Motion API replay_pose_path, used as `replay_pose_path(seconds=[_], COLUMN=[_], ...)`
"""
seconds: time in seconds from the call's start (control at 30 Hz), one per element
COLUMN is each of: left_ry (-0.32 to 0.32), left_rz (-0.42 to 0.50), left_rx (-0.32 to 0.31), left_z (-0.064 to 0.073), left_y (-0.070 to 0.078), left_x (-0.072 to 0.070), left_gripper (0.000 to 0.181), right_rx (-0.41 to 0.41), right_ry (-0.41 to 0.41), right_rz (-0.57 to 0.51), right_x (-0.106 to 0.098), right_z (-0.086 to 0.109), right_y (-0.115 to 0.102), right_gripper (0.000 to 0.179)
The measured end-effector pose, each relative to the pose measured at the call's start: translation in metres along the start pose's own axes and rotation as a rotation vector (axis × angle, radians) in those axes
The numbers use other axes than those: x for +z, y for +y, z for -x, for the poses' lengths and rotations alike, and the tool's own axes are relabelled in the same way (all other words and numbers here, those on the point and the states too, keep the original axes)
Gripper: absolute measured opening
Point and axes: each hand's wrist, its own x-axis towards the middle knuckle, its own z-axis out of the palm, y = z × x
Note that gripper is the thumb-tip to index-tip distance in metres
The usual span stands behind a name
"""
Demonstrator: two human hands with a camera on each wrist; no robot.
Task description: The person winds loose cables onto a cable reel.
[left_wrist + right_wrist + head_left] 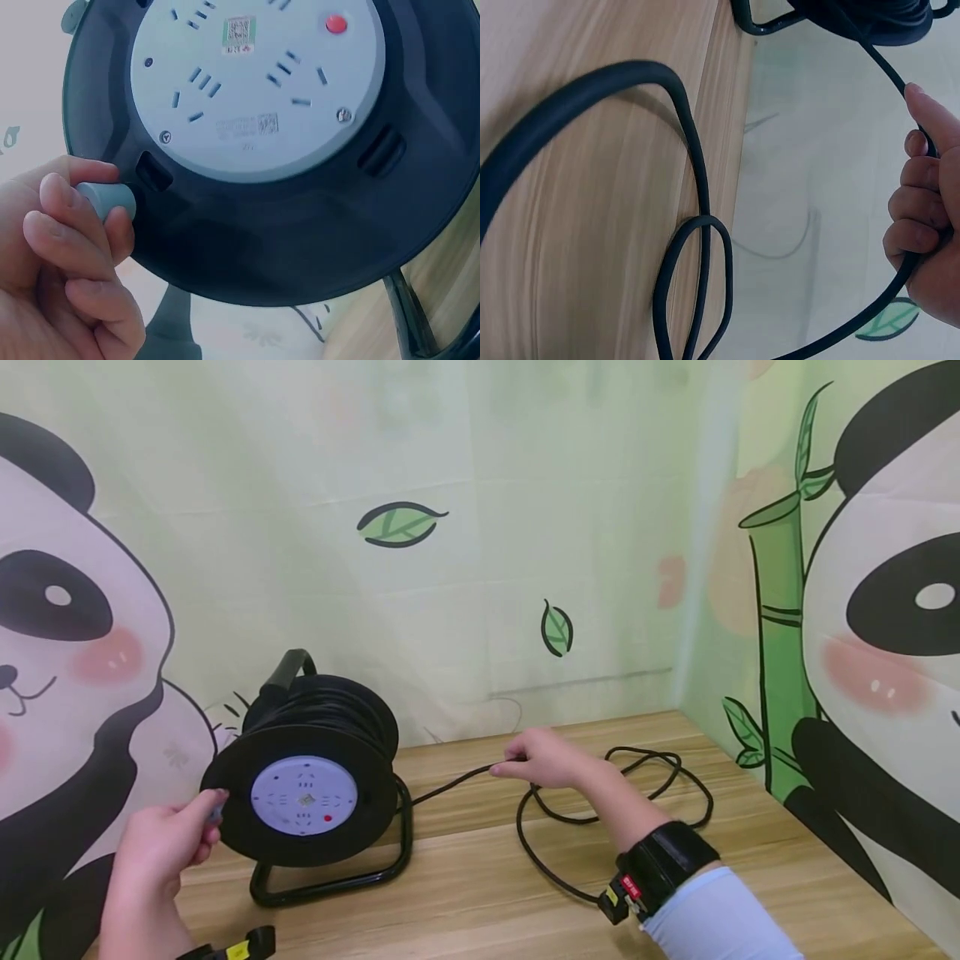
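A black cable reel (pixel 232 827) stands on its tubular frame at the left of the table, with cable wound on its drum. Its pale socket panel (pixel 279 797) faces me and carries a red button (pixel 337 24). My left hand (pixel 153 852) pinches the small grey crank knob (pixel 112 199) at the edge of the reel's front disc. To the right, my right hand (pixel 551 760) grips the black cable (pixel 457 785), its fingers curled round it in the right wrist view. From that hand the cable runs left to the reel.
Loose loops of cable (pixel 711 802) lie on the wooden table (pixel 465 877) by the right forearm. Behind the table hangs a pale green backdrop (pixel 480 560) printed with pandas and leaves. A black carry handle (pixel 288 670) tops the reel.
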Motion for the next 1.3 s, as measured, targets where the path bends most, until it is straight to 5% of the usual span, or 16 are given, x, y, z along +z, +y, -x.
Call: replay_pose_path(seconds=[0.53,0.87,1.13,1.3], left_ry=[0.109,0.126,0.22,0.207], left_rz=[0.107,0.248,0.54,0.579], left_rx=[0.058,0.103,0.112,0.133], left_z=[0.005,0.012,0.02,0.024], left_y=[0.019,0.035,0.054,0.062], left_x=[0.013,0.022,0.044,0.053], left_gripper=[0.073,0.071,0.057,0.057], right_rx=[-0.01,-0.053,-0.095,-0.096], right_ry=[0.003,0.028,0.02,-0.01], right_rz=[-0.019,0.081,0.121,0.131], right_x=[0.019,0.031,0.044,0.053], right_z=[-0.019,-0.03,-0.039,-0.044], right_y=[-0.026,-0.04,-0.048,-0.055], right_gripper=[0.04,0.04,0.036,0.033])
